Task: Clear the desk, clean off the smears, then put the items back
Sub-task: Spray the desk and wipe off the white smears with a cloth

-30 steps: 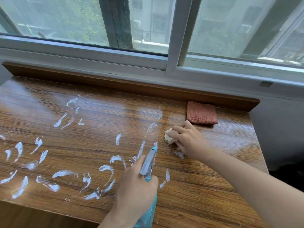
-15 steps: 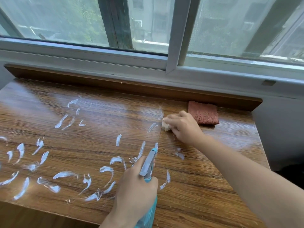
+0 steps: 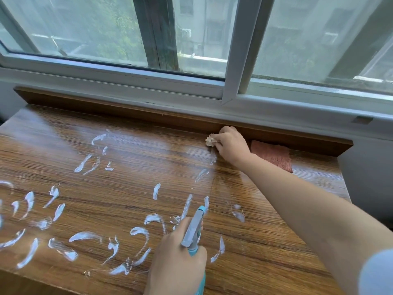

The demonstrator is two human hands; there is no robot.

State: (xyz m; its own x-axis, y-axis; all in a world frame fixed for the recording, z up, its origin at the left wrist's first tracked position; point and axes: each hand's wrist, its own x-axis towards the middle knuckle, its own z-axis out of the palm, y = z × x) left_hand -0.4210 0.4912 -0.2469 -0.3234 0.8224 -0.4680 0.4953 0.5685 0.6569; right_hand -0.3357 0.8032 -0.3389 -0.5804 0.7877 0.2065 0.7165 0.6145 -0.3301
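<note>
The right hand (image 3: 230, 145) is pressing a crumpled pale wipe (image 3: 210, 141) onto the brown wood-grain desk (image 3: 127, 158) by its back ledge, fingers curled over it. The left hand (image 3: 176, 258) is gripping a teal spray bottle (image 3: 194, 228) near the front edge, among white smears (image 3: 85, 236).

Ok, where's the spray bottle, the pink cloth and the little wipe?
spray bottle (image 3: 193, 230), head view, on its grey trigger head.
pink cloth (image 3: 274, 155), head view, on its fuzzy middle.
wipe (image 3: 210, 141), head view, on the crumpled bit beside the fingers.

One spray bottle (image 3: 194, 231), one pink cloth (image 3: 273, 155), one crumpled wad (image 3: 210, 141), many white smears (image 3: 85, 236)
</note>
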